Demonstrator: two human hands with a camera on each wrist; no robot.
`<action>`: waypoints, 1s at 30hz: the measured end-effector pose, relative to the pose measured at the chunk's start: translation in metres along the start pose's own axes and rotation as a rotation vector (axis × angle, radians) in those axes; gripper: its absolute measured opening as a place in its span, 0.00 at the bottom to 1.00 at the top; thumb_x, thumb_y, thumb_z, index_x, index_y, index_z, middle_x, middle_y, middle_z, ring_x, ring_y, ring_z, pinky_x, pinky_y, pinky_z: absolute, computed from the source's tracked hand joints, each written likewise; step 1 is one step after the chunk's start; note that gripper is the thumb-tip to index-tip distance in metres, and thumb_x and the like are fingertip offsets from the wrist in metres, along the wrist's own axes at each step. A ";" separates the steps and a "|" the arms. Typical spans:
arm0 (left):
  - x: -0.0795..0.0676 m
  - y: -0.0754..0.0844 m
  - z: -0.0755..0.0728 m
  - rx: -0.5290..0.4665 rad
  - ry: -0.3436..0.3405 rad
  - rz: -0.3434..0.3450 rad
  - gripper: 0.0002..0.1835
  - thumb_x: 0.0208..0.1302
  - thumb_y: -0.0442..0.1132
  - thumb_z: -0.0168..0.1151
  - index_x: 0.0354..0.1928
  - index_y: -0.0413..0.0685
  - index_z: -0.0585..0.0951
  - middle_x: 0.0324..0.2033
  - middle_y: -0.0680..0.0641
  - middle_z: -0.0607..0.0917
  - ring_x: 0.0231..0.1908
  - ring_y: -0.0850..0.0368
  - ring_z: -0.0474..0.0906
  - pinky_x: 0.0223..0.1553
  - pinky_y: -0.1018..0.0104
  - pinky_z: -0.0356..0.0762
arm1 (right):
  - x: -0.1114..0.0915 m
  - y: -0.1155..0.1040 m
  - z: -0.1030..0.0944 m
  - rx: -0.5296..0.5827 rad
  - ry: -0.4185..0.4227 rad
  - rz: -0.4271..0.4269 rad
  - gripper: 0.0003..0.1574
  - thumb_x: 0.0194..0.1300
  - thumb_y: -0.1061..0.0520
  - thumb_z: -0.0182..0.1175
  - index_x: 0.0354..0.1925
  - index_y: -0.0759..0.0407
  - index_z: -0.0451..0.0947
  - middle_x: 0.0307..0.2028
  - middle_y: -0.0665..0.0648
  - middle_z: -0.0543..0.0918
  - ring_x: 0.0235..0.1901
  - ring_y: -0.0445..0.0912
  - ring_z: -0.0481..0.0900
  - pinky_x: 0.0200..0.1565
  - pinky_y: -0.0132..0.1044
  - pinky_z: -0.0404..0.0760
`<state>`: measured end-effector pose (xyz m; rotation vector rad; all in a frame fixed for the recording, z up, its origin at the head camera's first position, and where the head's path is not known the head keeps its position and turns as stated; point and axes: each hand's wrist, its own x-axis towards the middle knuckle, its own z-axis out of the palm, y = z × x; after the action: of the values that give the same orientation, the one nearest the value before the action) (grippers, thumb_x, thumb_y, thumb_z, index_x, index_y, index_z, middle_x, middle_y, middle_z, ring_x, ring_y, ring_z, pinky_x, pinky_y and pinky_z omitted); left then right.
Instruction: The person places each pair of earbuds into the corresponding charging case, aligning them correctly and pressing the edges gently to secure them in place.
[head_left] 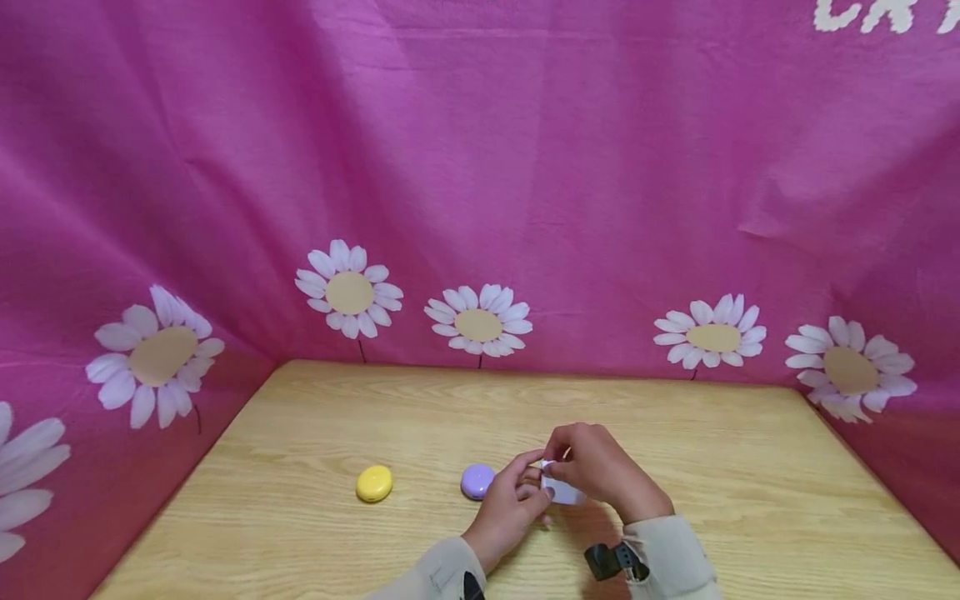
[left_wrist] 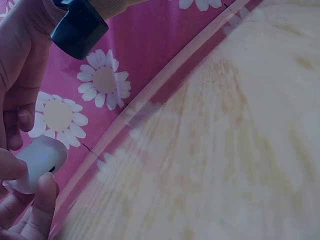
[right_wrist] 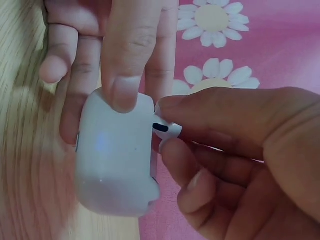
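Observation:
In the head view my left hand (head_left: 504,510) holds a white earbud case (head_left: 562,492) above the table. The right wrist view shows its thumb on the face of the glossy case (right_wrist: 112,160), with fingers behind. From the right, my right hand (right_wrist: 225,135) pinches a white earbud (right_wrist: 172,131) with a black oval mark between thumb and finger, right at the case's edge. How deep the earbud sits cannot be told. Lower on that edge a small white bump sticks out. In the left wrist view, my left fingers grip the case (left_wrist: 45,155) at the lower left.
A purple rounded disc (head_left: 477,481) lies just left of my left hand, and a yellow one (head_left: 374,483) lies farther left. Both rest on the wooden table (head_left: 750,483). Pink cloth (head_left: 570,208) with daisies surrounds the table's back and sides.

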<state>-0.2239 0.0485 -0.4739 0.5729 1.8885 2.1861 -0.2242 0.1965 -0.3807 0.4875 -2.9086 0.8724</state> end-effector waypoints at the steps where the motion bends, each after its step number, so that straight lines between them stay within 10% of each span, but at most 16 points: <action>1: 0.000 0.000 -0.001 -0.002 0.002 -0.002 0.27 0.61 0.25 0.59 0.64 0.39 0.70 0.40 0.44 0.79 0.33 0.55 0.77 0.27 0.67 0.82 | 0.000 -0.001 0.000 0.005 -0.006 -0.006 0.09 0.54 0.64 0.69 0.25 0.54 0.78 0.22 0.46 0.78 0.24 0.40 0.72 0.25 0.32 0.72; 30: 0.000 0.000 -0.001 0.013 -0.001 -0.011 0.27 0.61 0.25 0.59 0.63 0.43 0.71 0.39 0.45 0.79 0.33 0.54 0.79 0.27 0.67 0.82 | -0.003 0.001 -0.006 -0.006 -0.062 0.011 0.03 0.57 0.61 0.68 0.27 0.56 0.83 0.23 0.46 0.79 0.25 0.39 0.73 0.27 0.32 0.74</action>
<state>-0.2247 0.0476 -0.4741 0.5639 1.9027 2.1677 -0.2223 0.2012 -0.3765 0.5082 -2.9716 0.8644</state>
